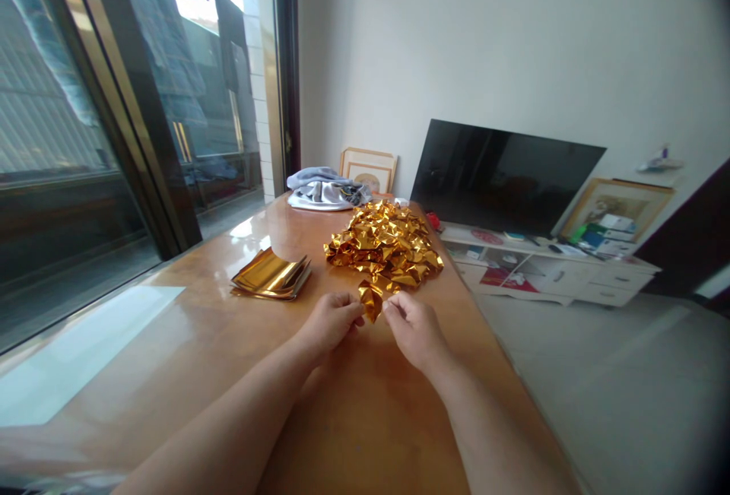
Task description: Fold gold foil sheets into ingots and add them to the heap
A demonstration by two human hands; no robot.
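Note:
Between my two hands is a folded piece of gold foil paper (371, 300), pointed at its lower end. My left hand (336, 318) pinches its left edge with closed fingers. On the opposite edge, the fingertips of my right hand (414, 325) are closed on the same piece. Just beyond lies a heap of folded gold foil pieces (388, 240), shiny and angular. A stack of flat gold foil sheets (271, 273), curling up at the edges, rests on the wooden table (365, 434) to the left of my left hand.
Folded cloth (325, 187) lies at the table's far end, with framed pictures (369, 168) leaning behind it. To the right stands a white low cabinet (562, 274) bearing a large television (502, 176). A sliding glass door (188, 99) runs along the left.

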